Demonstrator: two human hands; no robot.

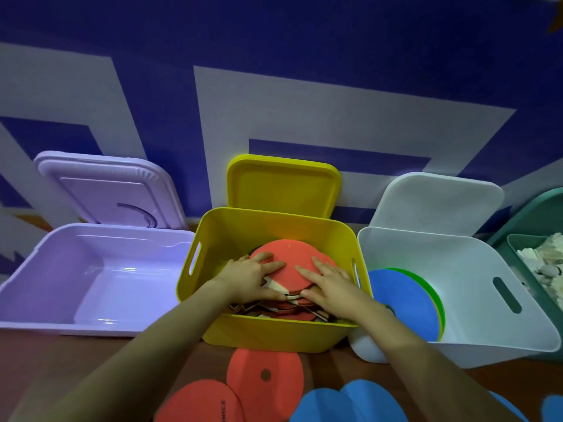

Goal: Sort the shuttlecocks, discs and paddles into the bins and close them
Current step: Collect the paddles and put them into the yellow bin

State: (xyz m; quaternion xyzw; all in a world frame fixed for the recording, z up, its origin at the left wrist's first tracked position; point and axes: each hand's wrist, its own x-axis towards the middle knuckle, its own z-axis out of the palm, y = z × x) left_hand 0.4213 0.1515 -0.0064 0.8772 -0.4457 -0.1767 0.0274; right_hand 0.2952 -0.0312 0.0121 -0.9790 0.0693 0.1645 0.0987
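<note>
Red paddles (292, 269) are stacked in the open yellow bin (274, 330), pressed beneath both hands.

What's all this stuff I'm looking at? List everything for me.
purple bin: one, open, far left, lid leaning behind.
yellow bin: one, centre, lid upright behind.
paddles: a stack, red faces, inside the yellow bin.
white bin: one, right, lid behind.
discs in white bin: several, blue and green.
green bin: one, far right, holding pale items.
loose discs: red and blue, on the table.
left hand: flat on the paddles.
right hand: flat on the paddles.
</note>
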